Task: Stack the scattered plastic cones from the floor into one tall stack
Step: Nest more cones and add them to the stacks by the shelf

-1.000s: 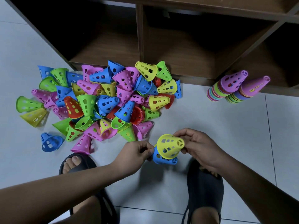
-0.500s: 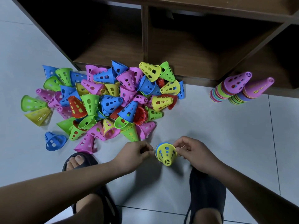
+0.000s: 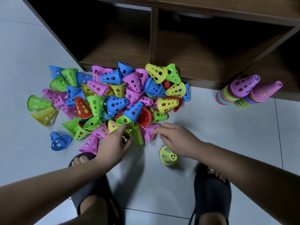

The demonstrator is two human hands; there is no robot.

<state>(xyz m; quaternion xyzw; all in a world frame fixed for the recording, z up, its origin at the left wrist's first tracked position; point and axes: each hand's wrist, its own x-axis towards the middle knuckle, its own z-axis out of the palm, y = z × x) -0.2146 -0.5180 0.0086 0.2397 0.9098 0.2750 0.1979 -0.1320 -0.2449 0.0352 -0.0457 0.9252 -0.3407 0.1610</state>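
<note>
— Hands first: what do they hold?
— Left hand point(image 3: 112, 145) spreads its fingers at a green perforated plastic cone point(image 3: 137, 135); it is blurred, so the grip is unclear. Right hand point(image 3: 177, 138) hangs open and empty beside a pink perforated plastic cone point(image 3: 150, 131).
— Other cones?
— Yellow-topped short stack point(image 3: 168, 157) stands just near of the right hand. The loose multicoloured pile point(image 3: 113, 98) lies beyond, and two tall cone stacks point(image 3: 235, 93) stand far right.

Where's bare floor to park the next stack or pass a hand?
Widest bare tile lies between the loose cone pile and the two tall stacks. Also free: right of the yellow-topped short stack, and between the sandals. Crowded: the pile's near edge, where the left hand and right hand reach.
</note>
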